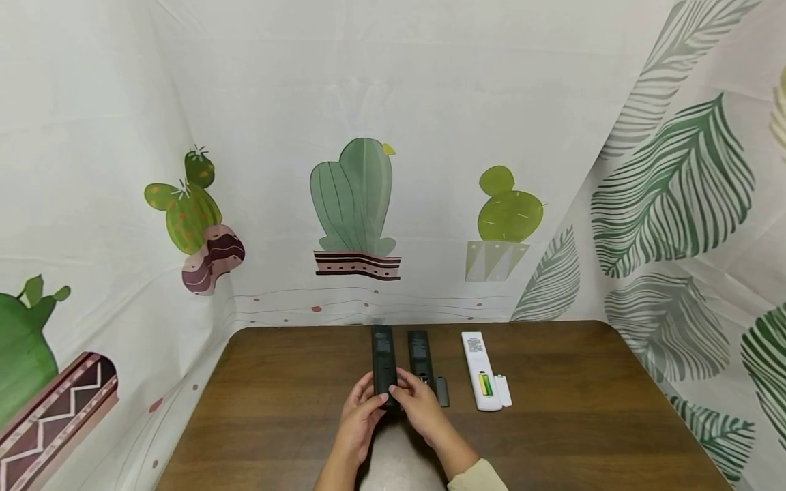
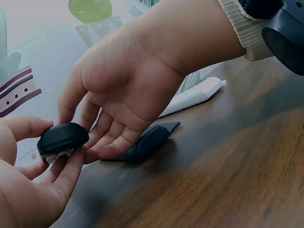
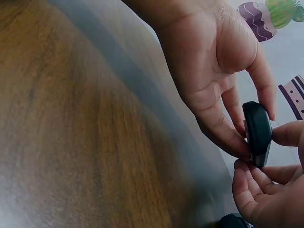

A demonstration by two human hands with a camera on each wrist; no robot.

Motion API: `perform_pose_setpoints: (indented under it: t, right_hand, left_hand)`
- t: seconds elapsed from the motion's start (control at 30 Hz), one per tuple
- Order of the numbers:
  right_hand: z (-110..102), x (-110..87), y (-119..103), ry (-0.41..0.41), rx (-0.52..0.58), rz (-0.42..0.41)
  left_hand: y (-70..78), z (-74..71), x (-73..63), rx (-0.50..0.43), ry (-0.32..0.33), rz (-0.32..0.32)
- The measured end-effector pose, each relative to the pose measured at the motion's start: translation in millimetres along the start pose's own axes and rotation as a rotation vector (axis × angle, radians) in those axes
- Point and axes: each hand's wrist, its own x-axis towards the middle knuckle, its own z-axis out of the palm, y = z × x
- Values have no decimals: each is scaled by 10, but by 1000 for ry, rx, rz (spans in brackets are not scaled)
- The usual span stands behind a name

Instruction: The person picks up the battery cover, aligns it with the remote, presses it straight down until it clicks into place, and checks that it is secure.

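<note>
Both hands hold a black remote control (image 1: 383, 351), its back with a label facing up and its far end pointing away from the person. My left hand (image 1: 361, 414) grips the near end from the left, thumb on top and fingers underneath. From the right, my right hand (image 1: 424, 409) pinches the same end, its thumb close to the left thumb. The left wrist view shows the end of the remote (image 2: 64, 137) between the fingertips of both hands, raised over the table. In the right wrist view the remote (image 3: 259, 128) appears end-on, fingers on both sides.
A second black remote (image 1: 419, 346) lies right of the hands, its battery compartment uncovered and a dark cover (image 1: 442, 392) beside it. Further right lies a white remote (image 1: 474, 348) with green-yellow batteries (image 1: 486, 384) showing and its white cover (image 1: 503, 391) alongside. A patterned cloth hangs behind the wooden table (image 1: 571, 423).
</note>
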Motion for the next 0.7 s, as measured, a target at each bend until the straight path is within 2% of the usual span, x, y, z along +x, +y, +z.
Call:
perform_pose_setpoints:
  t: [0.3, 0.7]
  right_hand:
    - [46, -3, 27, -39, -3, -12]
    - [110, 8, 16, -64, -3, -3]
  left_hand:
    - [-12, -68, 3, 16, 30, -5]
    - [-18, -127, 3, 44, 32, -1]
